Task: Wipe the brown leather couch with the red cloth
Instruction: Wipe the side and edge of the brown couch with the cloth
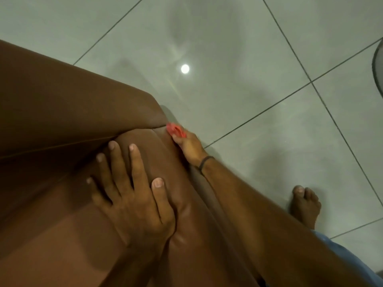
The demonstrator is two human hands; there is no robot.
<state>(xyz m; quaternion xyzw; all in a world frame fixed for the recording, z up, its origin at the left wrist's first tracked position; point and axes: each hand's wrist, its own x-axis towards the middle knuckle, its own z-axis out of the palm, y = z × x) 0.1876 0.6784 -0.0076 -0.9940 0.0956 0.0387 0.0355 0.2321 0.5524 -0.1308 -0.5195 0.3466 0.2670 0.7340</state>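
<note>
The brown leather couch (62,112) fills the left half of the head view, seen from above at its corner. My left hand (132,195) lies flat on the couch's rounded edge with fingers spread and nothing in it. My right hand (189,145) reaches down the couch's outer side near the corner seam, closed around the red cloth (175,130). The cloth is bunched and pressed against the leather; only a small part of it shows past my fingers. A dark band circles my right wrist.
Grey glossy floor tiles (238,59) with dark grout lines lie beyond the couch and reflect a ceiling light. My bare foot (304,206) stands on the tiles at the right. A dark round rim (377,63) shows at the right edge.
</note>
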